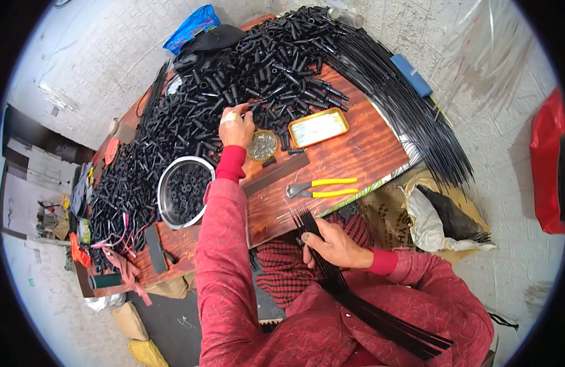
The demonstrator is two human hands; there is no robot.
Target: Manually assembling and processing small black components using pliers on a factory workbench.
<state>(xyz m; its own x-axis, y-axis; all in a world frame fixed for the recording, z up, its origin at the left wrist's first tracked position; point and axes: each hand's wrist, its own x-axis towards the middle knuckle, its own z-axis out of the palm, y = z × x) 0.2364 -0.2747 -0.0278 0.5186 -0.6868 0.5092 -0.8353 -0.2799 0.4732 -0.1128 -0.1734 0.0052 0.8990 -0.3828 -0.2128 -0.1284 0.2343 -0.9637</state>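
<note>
**Hands at a table of black parts**

Head view: left hand, at 11 o'clock, pinches one piece in the black tube pile. Right hand, at 5 o'clock, fingers clamped around a black rod bundle. Yellow-handled pliers lie between them.

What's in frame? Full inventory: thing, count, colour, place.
wooden table: one, red-brown, centre
small tube parts: a heap too many to count, black, across the table's far and left side
thin rods: one large sheaf, black, fanned off the table's right edge
steel bowl: one, silver, holding black rings, near left
small round tin: one, holding small metal pieces, centre
rectangular tin: one, orange-rimmed, centre right
pliers: one, yellow handles, near edge
sacks: brown and white, floor on the right
blue bag: one, far end
left hand: reaching into the tube heap, finger bandaged
right hand: gripping a bundle of black rods over the lap
</note>
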